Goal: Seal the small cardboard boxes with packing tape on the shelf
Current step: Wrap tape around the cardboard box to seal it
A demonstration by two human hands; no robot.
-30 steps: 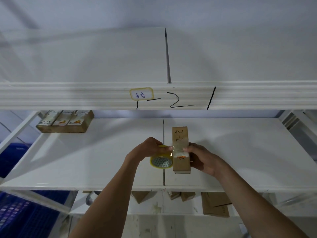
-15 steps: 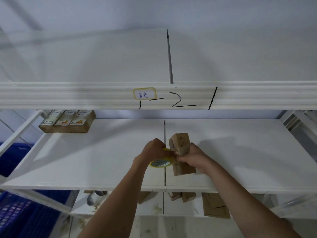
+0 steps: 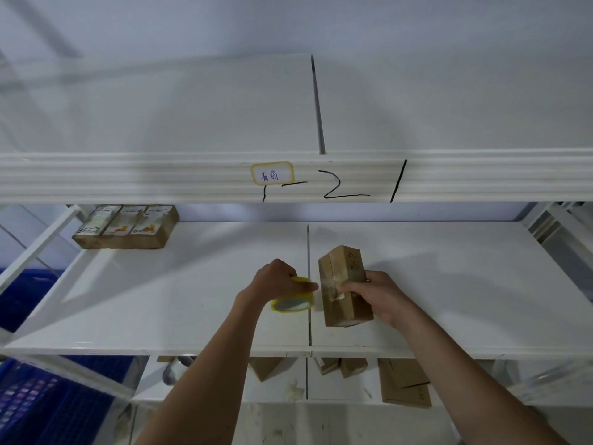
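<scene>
A small brown cardboard box [image 3: 345, 289] with handwritten marks stands on end on the white shelf [image 3: 160, 300], turned slightly. My right hand [image 3: 375, 295] grips its right side, the thumb pressing a strip of clear tape on its front face. Just left of the box, my left hand [image 3: 277, 282] grips a yellow-cored roll of packing tape [image 3: 292, 304]. A short stretch of tape runs from the roll to the box.
Three labelled boxes [image 3: 126, 226] lie side by side at the shelf's back left. An upper shelf beam [image 3: 449, 176] with a label and marker writing crosses overhead. More cardboard boxes [image 3: 404, 385] sit on the lower shelf. Blue crates [image 3: 38, 409] stand at lower left.
The box has been rotated so a corner edge faces me. The tape roll has dropped lower and swung to the box's left side.
</scene>
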